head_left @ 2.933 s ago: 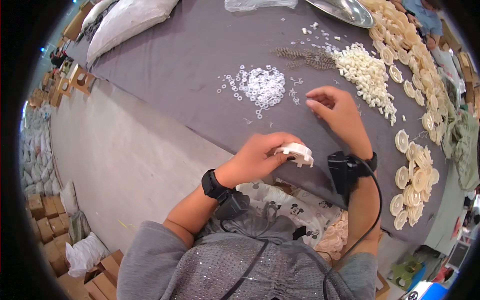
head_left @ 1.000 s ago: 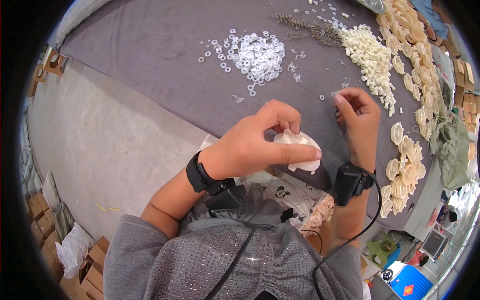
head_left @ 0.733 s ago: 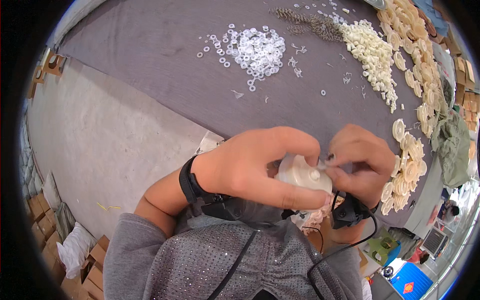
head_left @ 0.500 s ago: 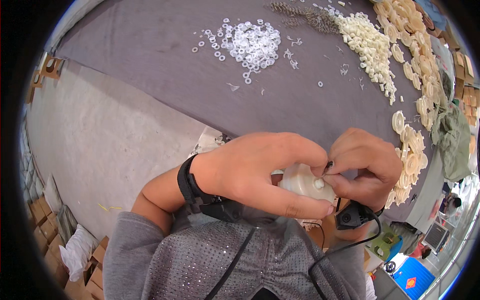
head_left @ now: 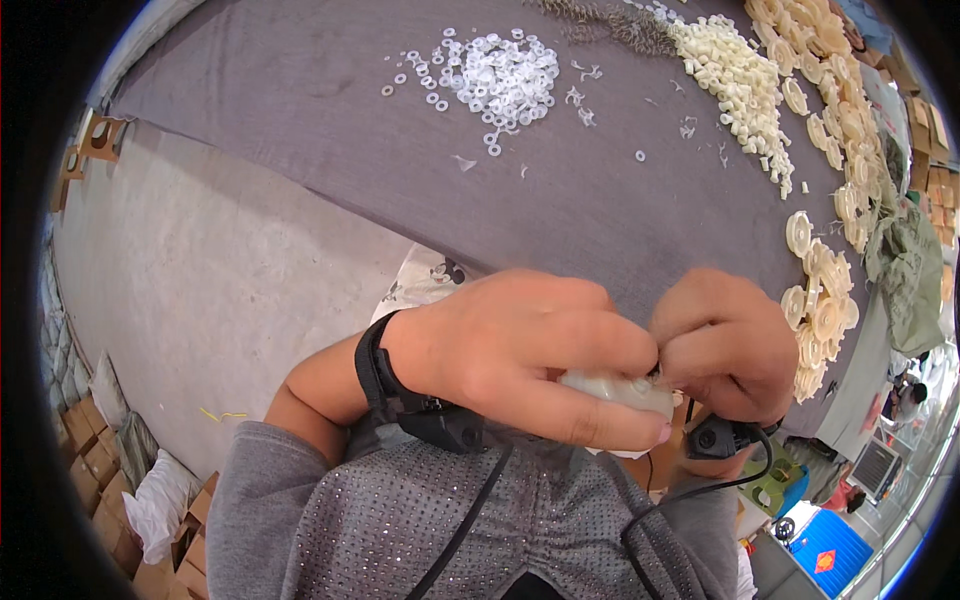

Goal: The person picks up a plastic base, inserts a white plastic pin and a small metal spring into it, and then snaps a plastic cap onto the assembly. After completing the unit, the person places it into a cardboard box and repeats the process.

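Note:
My left hand (head_left: 525,350) is closed around a rounded cream plastic part (head_left: 612,387), its thumb along the near side and its fingers over the far side. Most of that part is covered by the hand. Close against its right end, my right hand (head_left: 728,345) is curled with the fingertips bent inward. A tiny dark bit shows by the right fingertips; what they pinch is hidden. Both hands are above the near edge of the grey cloth-covered table (head_left: 560,215).
White ring washers (head_left: 505,80) lie heaped on the table beyond my hands. Farther right are small cream cylinders (head_left: 725,80), metal springs (head_left: 620,30) and round cream plastic parts (head_left: 825,300) along the right side. A green cloth (head_left: 905,275) hangs at the right edge.
The right hand has turned, its fingers curling further over. The cream part has tilted in my left hand, and its small white knob no longer shows clearly.

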A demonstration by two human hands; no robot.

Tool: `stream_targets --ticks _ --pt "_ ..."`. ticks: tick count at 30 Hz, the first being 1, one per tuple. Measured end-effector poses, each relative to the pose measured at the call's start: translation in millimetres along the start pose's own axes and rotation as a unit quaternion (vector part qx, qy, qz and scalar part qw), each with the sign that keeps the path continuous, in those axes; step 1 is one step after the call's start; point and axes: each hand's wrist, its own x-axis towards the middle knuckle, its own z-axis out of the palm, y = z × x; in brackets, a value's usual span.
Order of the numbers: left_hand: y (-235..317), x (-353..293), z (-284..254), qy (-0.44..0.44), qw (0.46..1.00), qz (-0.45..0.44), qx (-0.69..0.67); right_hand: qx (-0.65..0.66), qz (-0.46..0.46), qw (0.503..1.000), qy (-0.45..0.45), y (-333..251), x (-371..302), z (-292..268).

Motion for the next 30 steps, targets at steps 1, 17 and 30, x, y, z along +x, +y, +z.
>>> stream_targets --ticks 1,17,30 --pt "0 -1 1 0.000 1.000 -0.001 0.000 -0.017 -0.013 1.000 -0.017 -2 0 0" --pt "-1 2 13 0.131 0.987 0.090 0.025 -0.191 -0.103 0.976 0.039 -19 -1 8" --pt "-4 13 18 0.018 0.986 -0.150 -0.074 -0.183 0.100 0.966 0.155 -19 -37 19"
